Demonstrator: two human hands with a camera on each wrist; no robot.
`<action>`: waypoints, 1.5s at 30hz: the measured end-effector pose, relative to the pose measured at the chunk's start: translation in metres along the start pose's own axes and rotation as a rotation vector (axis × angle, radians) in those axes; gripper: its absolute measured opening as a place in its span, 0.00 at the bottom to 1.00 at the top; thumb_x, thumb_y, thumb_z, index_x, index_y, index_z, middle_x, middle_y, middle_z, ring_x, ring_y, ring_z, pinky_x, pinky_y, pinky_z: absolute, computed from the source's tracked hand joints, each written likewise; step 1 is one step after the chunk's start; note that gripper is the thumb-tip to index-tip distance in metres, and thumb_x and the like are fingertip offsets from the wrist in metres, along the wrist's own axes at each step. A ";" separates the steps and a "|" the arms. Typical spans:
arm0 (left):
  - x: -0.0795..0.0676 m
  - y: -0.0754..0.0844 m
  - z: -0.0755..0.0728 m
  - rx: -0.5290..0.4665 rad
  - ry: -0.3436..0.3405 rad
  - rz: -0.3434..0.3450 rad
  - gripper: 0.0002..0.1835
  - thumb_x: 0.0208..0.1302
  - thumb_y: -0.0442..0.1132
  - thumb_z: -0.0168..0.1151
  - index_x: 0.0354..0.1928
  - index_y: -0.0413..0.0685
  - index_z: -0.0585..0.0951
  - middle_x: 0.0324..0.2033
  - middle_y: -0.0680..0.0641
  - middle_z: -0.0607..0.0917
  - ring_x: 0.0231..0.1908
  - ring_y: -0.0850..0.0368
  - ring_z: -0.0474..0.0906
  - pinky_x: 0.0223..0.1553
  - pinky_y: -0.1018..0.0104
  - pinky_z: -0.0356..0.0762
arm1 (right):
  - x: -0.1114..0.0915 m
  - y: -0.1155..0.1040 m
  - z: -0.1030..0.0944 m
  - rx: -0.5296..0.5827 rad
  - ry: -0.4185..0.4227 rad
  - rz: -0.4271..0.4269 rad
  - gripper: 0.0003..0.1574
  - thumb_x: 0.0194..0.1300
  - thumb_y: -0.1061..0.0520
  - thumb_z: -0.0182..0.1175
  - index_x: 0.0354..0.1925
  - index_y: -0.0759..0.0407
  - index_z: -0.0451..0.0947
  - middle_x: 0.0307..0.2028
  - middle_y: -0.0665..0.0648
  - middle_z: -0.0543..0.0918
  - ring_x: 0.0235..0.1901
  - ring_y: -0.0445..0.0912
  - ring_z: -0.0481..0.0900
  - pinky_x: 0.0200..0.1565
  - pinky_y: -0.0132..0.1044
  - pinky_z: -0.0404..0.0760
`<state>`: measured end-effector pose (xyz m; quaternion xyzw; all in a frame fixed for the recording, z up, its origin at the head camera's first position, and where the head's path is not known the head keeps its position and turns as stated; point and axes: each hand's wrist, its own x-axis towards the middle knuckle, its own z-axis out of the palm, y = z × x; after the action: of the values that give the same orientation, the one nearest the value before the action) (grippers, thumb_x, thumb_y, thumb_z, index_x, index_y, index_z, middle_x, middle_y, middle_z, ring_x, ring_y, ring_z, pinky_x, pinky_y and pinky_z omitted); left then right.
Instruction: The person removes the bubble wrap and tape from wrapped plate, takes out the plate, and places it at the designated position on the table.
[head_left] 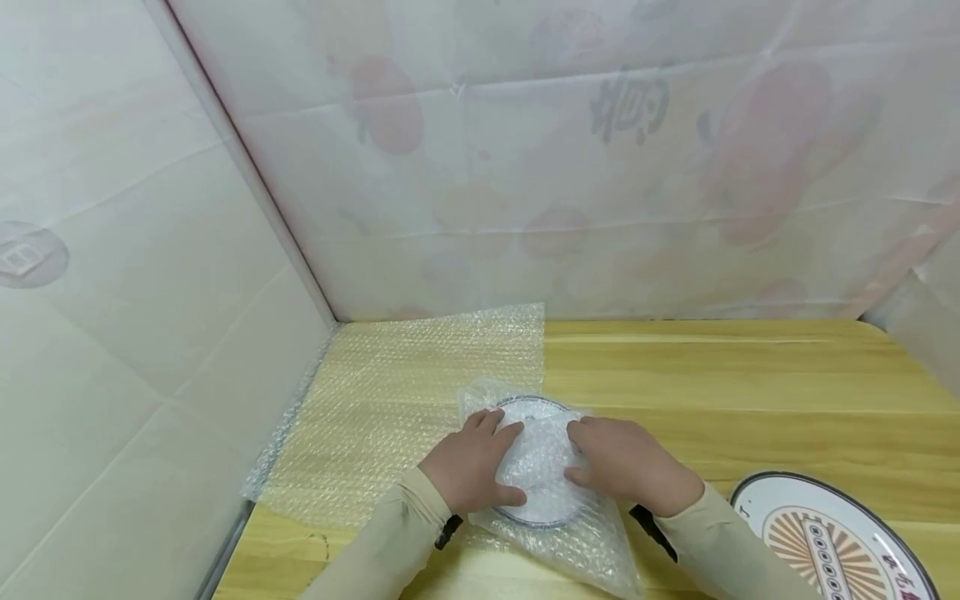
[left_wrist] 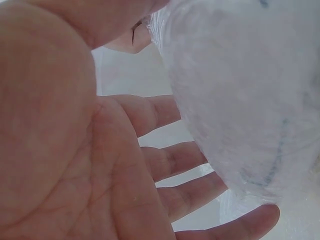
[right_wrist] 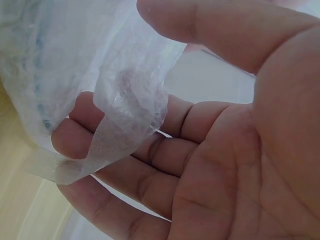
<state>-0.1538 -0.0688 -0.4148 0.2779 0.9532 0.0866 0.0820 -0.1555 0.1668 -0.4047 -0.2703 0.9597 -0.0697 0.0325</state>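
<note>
A round white plate with a dark rim [head_left: 534,401] lies on a bubble wrap sheet, part of which is folded over its face. My left hand [head_left: 474,467] rests on the plate's left side. In the left wrist view, the fingers [left_wrist: 175,160] of that hand stretch out along the wrapped edge, and nothing is gripped. At the plate's right edge, my right hand [head_left: 626,462] holds the bubble wrap [right_wrist: 132,90]. Its fingers curl round a loose flap in the right wrist view, with the thumb above. The plate's underside is hidden.
Another bubble wrap sheet [head_left: 405,358] lies flat at the table's back left, against the wall. A white plate with an orange sunburst print [head_left: 813,533] is at the right front of the wooden table [head_left: 712,375]. Papered walls [head_left: 555,167] enclose the back and left.
</note>
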 end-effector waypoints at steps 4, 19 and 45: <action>0.000 0.000 0.000 0.006 0.001 0.000 0.48 0.58 0.65 0.73 0.76 0.51 0.69 0.74 0.40 0.68 0.73 0.41 0.65 0.58 0.46 0.81 | -0.001 -0.001 -0.002 -0.001 -0.001 -0.006 0.19 0.61 0.48 0.73 0.31 0.53 0.71 0.24 0.46 0.69 0.22 0.40 0.65 0.24 0.37 0.69; -0.002 0.000 0.000 -0.002 0.052 0.053 0.48 0.62 0.64 0.70 0.77 0.49 0.66 0.73 0.38 0.70 0.71 0.39 0.69 0.66 0.48 0.75 | 0.001 -0.004 -0.002 0.020 0.120 -0.024 0.20 0.65 0.50 0.68 0.25 0.46 0.67 0.18 0.42 0.63 0.19 0.37 0.59 0.21 0.33 0.61; 0.000 -0.003 -0.004 -0.037 0.113 0.075 0.42 0.69 0.47 0.65 0.80 0.47 0.60 0.71 0.39 0.72 0.67 0.42 0.73 0.57 0.52 0.82 | 0.002 -0.011 -0.018 0.131 0.150 0.122 0.30 0.62 0.41 0.72 0.51 0.58 0.77 0.40 0.51 0.83 0.34 0.43 0.80 0.28 0.38 0.79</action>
<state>-0.1564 -0.0712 -0.4111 0.3066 0.9434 0.1229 0.0300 -0.1538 0.1587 -0.3855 -0.2026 0.9675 -0.1501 -0.0176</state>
